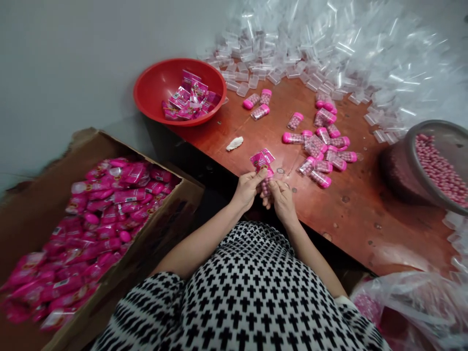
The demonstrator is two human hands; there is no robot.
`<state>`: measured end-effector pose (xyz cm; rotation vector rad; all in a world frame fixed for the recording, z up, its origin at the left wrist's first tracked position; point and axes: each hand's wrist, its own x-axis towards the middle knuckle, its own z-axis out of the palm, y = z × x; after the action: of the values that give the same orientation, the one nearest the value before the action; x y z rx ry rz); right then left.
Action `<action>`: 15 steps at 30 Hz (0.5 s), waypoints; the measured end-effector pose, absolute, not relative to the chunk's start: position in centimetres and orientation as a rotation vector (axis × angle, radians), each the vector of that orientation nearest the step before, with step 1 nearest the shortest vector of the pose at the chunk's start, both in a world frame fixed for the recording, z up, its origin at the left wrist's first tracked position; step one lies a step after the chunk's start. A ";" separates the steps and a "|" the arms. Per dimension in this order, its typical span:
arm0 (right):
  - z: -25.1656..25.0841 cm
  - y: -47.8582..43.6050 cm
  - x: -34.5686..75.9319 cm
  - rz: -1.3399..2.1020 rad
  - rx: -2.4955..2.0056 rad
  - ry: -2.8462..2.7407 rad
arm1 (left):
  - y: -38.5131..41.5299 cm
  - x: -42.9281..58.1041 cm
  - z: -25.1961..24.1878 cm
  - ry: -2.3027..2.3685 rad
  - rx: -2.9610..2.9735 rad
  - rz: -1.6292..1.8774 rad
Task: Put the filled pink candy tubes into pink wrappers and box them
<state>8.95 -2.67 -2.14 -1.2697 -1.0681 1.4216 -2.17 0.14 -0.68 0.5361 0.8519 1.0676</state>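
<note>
At the table's near edge, my two hands meet around a small clear bottle [266, 186] filled with pink balls. My left hand [248, 189] pinches a shiny pink printed sleeve [262, 158] against the bottle's upper end. The fingers of my right hand [283, 199] are closed on the bottle's lower side. How far the sleeve covers the bottle is partly hidden by my fingers. Just beyond them, several similar pink-capped bottles [323, 146] lie in a loose group on the table [340, 209]. A red bowl [146, 92] at the back left holds more folded pink sleeves [188, 100].
Left of me stands an open cardboard box [188, 192] full of pink-wrapped bottles [98, 234]. Clear empty tubes [310, 44] are heaped along the back. A bucket [405, 165] of pink balls is at right, above a plastic bag [420, 302]. A white scrap [234, 143] lies beyond my hands.
</note>
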 end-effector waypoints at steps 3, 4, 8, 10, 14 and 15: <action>-1.9 -2.9 8.9 1.236 -1.370 -1.194 | 0.6 -2.2 -0.8 0.874 0.486 1.084; -1.8 -2.9 8.9 1.213 -1.385 -1.213 | 0.6 -2.2 -0.8 0.887 0.474 1.089; -1.8 -2.8 9.0 1.369 -1.306 -1.139 | -0.1 -1.8 -0.9 0.929 0.501 1.114; -2.0 -2.8 9.0 1.411 -1.275 -1.076 | -0.7 -1.7 -0.9 0.912 0.524 1.102; -2.5 -3.0 8.8 1.480 -1.234 -0.964 | -0.9 -1.9 -1.0 0.882 0.504 1.067; -2.5 -3.2 8.8 1.511 -1.204 -0.930 | -0.8 -2.1 -0.9 0.884 0.486 1.082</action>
<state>8.77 -3.18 -2.48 -1.2041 -0.9301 1.5110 -2.12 -0.75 -0.94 0.4860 0.8840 1.0822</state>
